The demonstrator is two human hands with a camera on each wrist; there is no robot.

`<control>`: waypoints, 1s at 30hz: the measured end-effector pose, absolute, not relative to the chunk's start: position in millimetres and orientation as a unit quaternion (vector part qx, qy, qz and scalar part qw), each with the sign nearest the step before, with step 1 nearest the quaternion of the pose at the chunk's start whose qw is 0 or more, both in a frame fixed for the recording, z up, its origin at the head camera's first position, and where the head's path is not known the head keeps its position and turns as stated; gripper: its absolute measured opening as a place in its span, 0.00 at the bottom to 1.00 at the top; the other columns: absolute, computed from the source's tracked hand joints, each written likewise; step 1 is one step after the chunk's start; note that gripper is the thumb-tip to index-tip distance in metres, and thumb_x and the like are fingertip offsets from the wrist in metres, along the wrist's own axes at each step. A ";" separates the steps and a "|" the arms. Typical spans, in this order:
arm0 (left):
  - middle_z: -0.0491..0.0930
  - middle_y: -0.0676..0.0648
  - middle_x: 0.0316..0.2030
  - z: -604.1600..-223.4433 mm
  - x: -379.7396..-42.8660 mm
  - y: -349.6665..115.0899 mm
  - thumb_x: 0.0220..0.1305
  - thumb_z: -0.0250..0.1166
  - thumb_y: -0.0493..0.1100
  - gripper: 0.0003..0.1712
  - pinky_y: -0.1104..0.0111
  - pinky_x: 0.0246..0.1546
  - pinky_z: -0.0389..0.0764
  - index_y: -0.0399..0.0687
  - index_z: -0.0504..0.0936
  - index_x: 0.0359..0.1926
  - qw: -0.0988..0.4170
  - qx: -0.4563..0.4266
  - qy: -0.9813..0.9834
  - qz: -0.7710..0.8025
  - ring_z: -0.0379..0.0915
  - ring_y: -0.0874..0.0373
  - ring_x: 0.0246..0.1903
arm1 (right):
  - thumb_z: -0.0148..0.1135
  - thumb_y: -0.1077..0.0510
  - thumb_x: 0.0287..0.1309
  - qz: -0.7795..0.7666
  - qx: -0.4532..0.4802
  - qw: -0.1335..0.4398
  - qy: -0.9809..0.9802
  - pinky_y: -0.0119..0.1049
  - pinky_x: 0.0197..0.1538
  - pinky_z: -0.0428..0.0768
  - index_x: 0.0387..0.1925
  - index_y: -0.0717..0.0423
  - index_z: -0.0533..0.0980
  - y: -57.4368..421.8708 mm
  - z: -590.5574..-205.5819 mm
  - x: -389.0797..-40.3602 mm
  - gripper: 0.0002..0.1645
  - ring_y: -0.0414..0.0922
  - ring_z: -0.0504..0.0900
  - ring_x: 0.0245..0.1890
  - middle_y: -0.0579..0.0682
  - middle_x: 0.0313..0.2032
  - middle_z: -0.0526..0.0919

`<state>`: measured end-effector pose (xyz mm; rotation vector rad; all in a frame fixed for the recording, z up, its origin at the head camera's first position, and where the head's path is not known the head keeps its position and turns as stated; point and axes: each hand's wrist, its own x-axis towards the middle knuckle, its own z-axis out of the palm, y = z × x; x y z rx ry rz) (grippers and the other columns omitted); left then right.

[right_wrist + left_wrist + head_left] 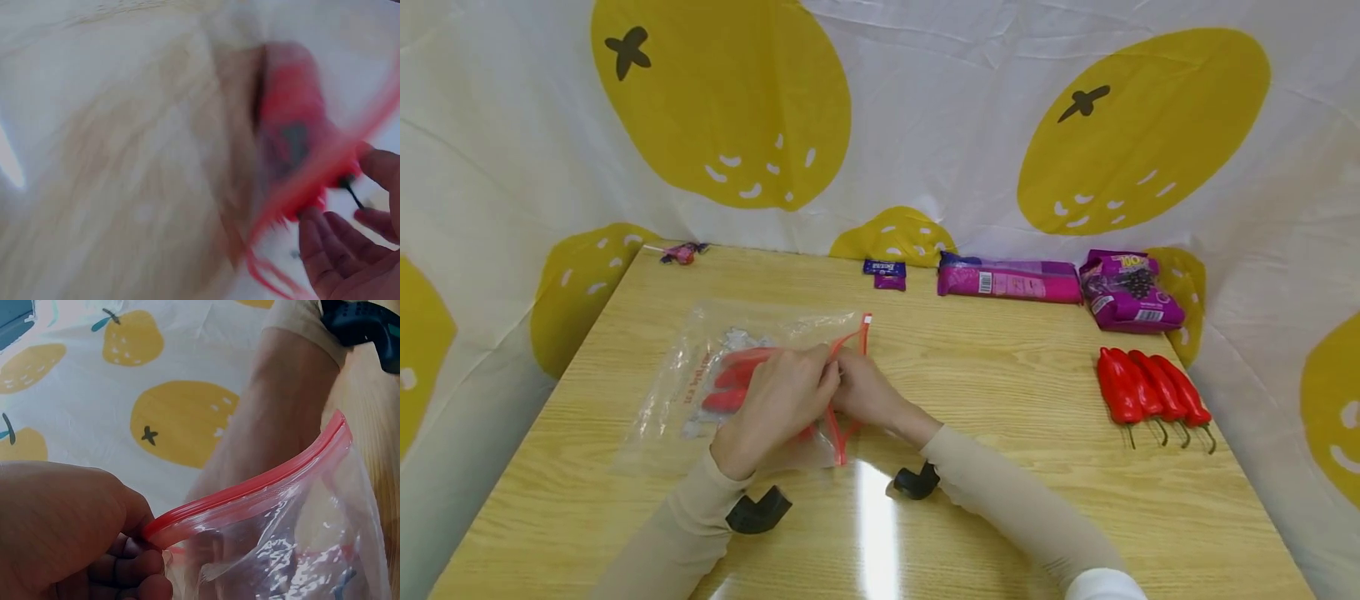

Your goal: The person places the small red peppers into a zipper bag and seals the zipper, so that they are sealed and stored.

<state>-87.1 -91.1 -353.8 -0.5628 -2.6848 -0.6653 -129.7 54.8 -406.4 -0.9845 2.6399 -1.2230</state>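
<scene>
A clear zip bag (pixel 662 400) with a red zip edge (pixel 250 490) lies on the table, its mouth towards the right. Inside it are red peppers (pixel 730 387), partly covered by my left hand (pixel 782 396). That hand pinches the bag's red edge between thumb and fingers. My right hand (pixel 868 387) is at the bag's mouth, where the head view hides its fingertips. In the blurred right wrist view, its fingers (pixel 340 240) lie about the stem end of a red pepper (pixel 344 175) and hold it, next to the red zip edge.
Several red peppers (pixel 1150 387) lie in a row at the right. Along the back are a purple bag (pixel 1131 292), a long pink-purple packet (pixel 1011 281), small purple wrappers (pixel 886 273) and a lollipop (pixel 681 252). A fruit-patterned cloth (pixel 925 125) hangs behind the table.
</scene>
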 end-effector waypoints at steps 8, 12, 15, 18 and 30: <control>0.56 0.54 0.09 -352.1 -87.1 -92.3 0.56 0.56 0.38 0.14 0.70 0.10 0.54 0.48 0.65 0.16 0.161 -0.199 -0.941 -0.223 0.51 0.61 0.11 | 0.60 0.63 0.54 -0.336 -0.238 -0.102 0.905 0.34 0.33 0.79 0.49 0.62 0.75 165.4 -385.4 -124.0 0.19 0.46 0.81 0.34 0.56 0.42 0.80; 0.56 0.54 0.10 -354.0 -87.8 -90.7 0.57 0.56 0.38 0.14 0.71 0.10 0.54 0.48 0.65 0.17 0.150 -0.200 -0.941 -0.227 0.52 0.61 0.11 | 0.59 0.61 0.54 -0.223 -0.138 -0.189 0.946 0.44 0.29 0.76 0.49 0.61 0.75 247.1 -381.2 -125.7 0.19 0.49 0.80 0.32 0.57 0.39 0.80; 0.56 0.54 0.10 -354.3 -86.7 -90.8 0.57 0.56 0.38 0.13 0.71 0.10 0.54 0.48 0.66 0.17 0.145 -0.197 -0.942 -0.231 0.51 0.62 0.11 | 0.58 0.60 0.53 -0.135 -0.065 -0.210 0.966 0.50 0.28 0.73 0.49 0.62 0.73 305.5 -382.0 -123.7 0.21 0.56 0.77 0.31 0.62 0.38 0.77; 0.56 0.54 0.10 -352.8 -86.1 -90.8 0.57 0.56 0.38 0.13 0.71 0.10 0.54 0.48 0.66 0.17 0.143 -0.197 -0.942 -0.231 0.51 0.62 0.11 | 0.59 0.59 0.51 -0.074 0.000 -0.201 0.977 0.56 0.29 0.71 0.48 0.66 0.72 352.4 -386.0 -116.8 0.22 0.63 0.74 0.31 0.68 0.37 0.73; 0.56 0.54 0.10 -353.2 -87.4 -90.5 0.57 0.56 0.39 0.13 0.70 0.11 0.55 0.48 0.67 0.17 0.145 -0.198 -0.941 -0.233 0.52 0.62 0.11 | 0.63 0.51 0.46 0.034 0.043 -0.083 0.995 0.57 0.19 0.67 0.31 0.72 0.70 394.1 -401.5 -100.2 0.24 0.68 0.70 0.25 0.72 0.26 0.70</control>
